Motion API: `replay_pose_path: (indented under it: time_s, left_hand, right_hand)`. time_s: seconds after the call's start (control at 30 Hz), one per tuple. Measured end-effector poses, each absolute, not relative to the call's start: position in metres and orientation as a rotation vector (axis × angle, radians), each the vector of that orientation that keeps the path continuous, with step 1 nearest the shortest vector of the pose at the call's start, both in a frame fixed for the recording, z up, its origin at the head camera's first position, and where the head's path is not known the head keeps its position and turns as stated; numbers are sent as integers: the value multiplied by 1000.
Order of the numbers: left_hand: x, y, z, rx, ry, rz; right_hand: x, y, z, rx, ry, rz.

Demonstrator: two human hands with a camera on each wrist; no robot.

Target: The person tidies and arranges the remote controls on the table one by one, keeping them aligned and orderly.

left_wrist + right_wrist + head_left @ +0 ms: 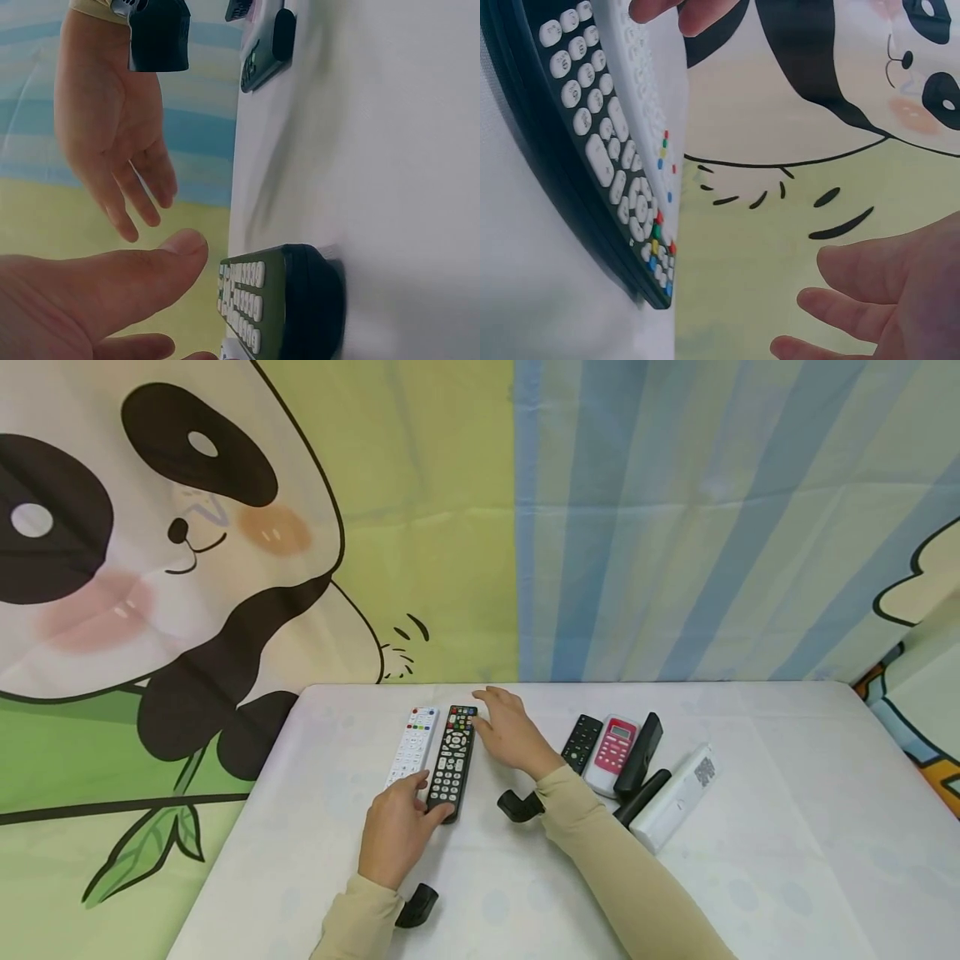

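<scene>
A black remote control (pixel 452 756) with white buttons lies on the white table, close beside a white remote control (pixel 412 743) on its left. My left hand (pixel 393 833) hovers at the near end of both. In the left wrist view its thumb (pixel 161 277) is extended just over the black remote's end, apparently not gripping it. My right hand (pixel 513 731) is at the far right side of the black remote, fingers spread loosely. The right wrist view shows its fingers (pixel 855 259) apart from the remote, holding nothing.
Right of my right forearm lie a small black remote (pixel 582 742), a white remote with a red face (pixel 613 752), two more black remotes, one upper (pixel 640 753) and one lower (pixel 645 795), and a white device (pixel 675 797). A panda-print curtain (pixel 427 527) hangs behind the table.
</scene>
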State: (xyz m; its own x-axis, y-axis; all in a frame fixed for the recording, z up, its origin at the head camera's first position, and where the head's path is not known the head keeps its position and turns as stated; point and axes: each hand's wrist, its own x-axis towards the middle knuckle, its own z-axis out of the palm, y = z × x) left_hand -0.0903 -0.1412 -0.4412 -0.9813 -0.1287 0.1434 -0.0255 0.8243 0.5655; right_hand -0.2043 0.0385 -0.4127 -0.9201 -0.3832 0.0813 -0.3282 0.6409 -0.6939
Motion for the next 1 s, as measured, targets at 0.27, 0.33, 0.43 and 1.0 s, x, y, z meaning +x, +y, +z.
replay_pose_path:
  time_s: [0.27, 0.33, 0.43, 1.0]
  left_hand:
    - [-91, -136, -436, 87, -2820, -865]
    - [-92, -135, -435, 81, -2819, -874]
    - [-93, -132, -434, 69, -2818, -886]
    - [-101, -114, -432, -66, -2790, -901]
  right_hand:
    - [-197, 53, -406, -549, 2760, -1190]
    - [-195, 57, -405, -538, 2761, -1204]
    - [-193, 63, -404, -537, 2768, -1213]
    - [-190, 94, -413, -495, 2793, -1241]
